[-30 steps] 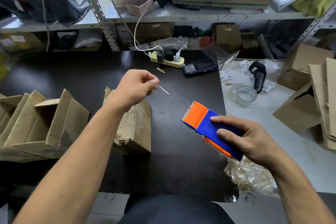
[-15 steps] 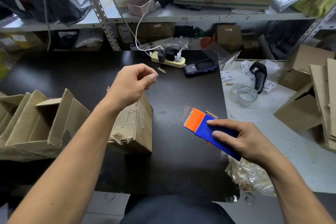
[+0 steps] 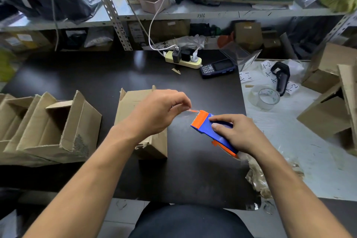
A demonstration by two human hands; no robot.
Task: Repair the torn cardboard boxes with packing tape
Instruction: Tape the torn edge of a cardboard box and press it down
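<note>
My right hand (image 3: 235, 133) grips a blue and orange tape dispenser (image 3: 207, 126) above the black table (image 3: 193, 170), its toothed orange end pointing up and left. My left hand (image 3: 158, 114) pinches the clear tape end (image 3: 192, 110) right at the dispenser's cutter. Under my left hand stands a small cardboard box (image 3: 135, 102) with raised flaps, partly hidden by the hand and wrist. Further left lies a group of open torn cardboard boxes (image 3: 58, 127) on their sides.
A clear tape roll (image 3: 264, 96), a black scanner (image 3: 281, 77) and paper labels lie on the white surface at right, with more cardboard boxes (image 3: 328, 110) beyond. A power strip (image 3: 183, 60) and a handheld terminal (image 3: 217, 67) sit at the table's back. Crumpled plastic (image 3: 257, 176) lies by my right forearm.
My left hand came down and to the right from above the small box to the dispenser's cutter and took the tape end. The dispenser barely shifted.
</note>
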